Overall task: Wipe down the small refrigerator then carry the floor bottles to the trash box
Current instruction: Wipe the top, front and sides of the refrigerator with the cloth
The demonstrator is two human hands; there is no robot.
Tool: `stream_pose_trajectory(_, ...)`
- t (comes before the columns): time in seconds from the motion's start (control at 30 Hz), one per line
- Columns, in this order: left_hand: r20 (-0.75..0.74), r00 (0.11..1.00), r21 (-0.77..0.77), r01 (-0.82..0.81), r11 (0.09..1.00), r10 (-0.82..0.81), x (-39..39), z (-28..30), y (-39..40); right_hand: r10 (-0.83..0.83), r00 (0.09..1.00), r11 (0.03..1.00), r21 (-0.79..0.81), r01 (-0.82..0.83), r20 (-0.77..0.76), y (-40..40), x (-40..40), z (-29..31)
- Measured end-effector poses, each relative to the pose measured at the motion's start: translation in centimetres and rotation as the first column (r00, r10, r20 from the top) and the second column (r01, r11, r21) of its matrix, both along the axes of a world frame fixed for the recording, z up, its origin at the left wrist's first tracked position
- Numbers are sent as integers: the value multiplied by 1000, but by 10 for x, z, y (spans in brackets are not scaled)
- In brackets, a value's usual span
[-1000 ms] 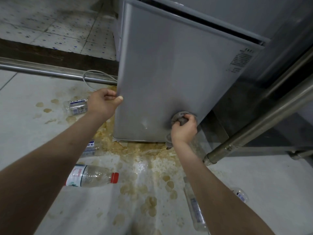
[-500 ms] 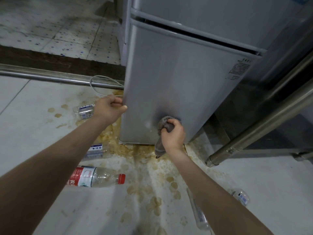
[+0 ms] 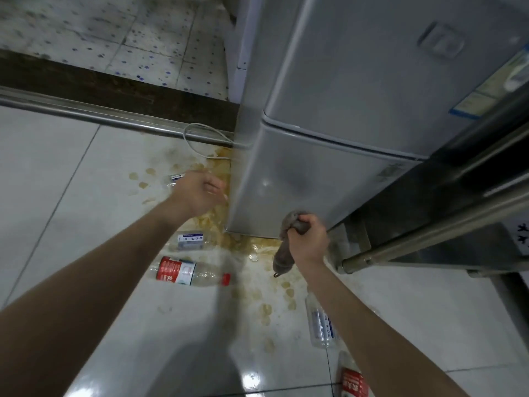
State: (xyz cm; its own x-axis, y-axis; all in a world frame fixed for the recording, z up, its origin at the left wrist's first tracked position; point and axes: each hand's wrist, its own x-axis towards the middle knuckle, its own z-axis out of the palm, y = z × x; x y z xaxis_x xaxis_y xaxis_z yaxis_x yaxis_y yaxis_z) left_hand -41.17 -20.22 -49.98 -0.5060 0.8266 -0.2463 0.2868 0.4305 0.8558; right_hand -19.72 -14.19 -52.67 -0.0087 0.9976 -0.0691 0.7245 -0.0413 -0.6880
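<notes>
The small silver refrigerator (image 3: 329, 167) stands on the tiled floor. My right hand (image 3: 307, 239) grips a brown-grey rag (image 3: 286, 247) just off the fridge's lower front corner; the rag hangs down from my fist. My left hand (image 3: 197, 193) is blurred, free of the fridge's left edge, fingers loosely spread and holding nothing. Several plastic bottles lie on the floor: a red-labelled one with a red cap (image 3: 191, 275), a clear one with a blue-white label (image 3: 190, 241), one partly behind my left hand (image 3: 173, 179), another (image 3: 320, 325) beside my right forearm, and a red-labelled one (image 3: 353, 382) at the bottom edge.
Yellow-brown spill stains (image 3: 263, 305) spread over the floor in front of the fridge. A white cable (image 3: 200, 138) loops by a metal floor rail (image 3: 86, 113). A steel tube frame (image 3: 429, 239) stands right of the fridge.
My left hand has let go of the fridge door's edge and moved left. My right hand with the rag has come off the door's lower front. The view has pulled back and up.
</notes>
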Motion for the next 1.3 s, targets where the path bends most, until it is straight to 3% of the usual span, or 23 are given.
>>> stream_pose_trajectory(0.13, 62, 998, -37, -3, 999, 5, -7, 52, -25, -7, 999, 999, -35, 9, 43, -18, -3, 56)
stream_pose_trajectory(0.3, 36, 999, -140, -25, 990, 30, -23, 134, -49, -33, 998, 997, -70, 36, 50, -39, -9, 145)
stream_pose_trajectory(0.6, 20, 998, -229, 63, 971, -60, -54, 303, -114, 149, 985, 984, -111, -139, 92, -91, -39, 324)
stream_pose_trajectory(0.8, -9, 992, -295, 119, 948, -127, -83, 385, -169, 278, 957, 951, -162, -263, 79, -128, -69, 429)
stream_pose_trajectory(1.03, -15, 992, -300, 113, 947, -123, -104, 435, -187, 319, 942, 939, -171, -299, 103, -136, -90, 491)
stream_pose_trajectory(1.3, 11, 997, -389, 70, 918, -72, -120, 436, -167, 222, 975, 949, -229, -217, -4, -101, -110, 508)
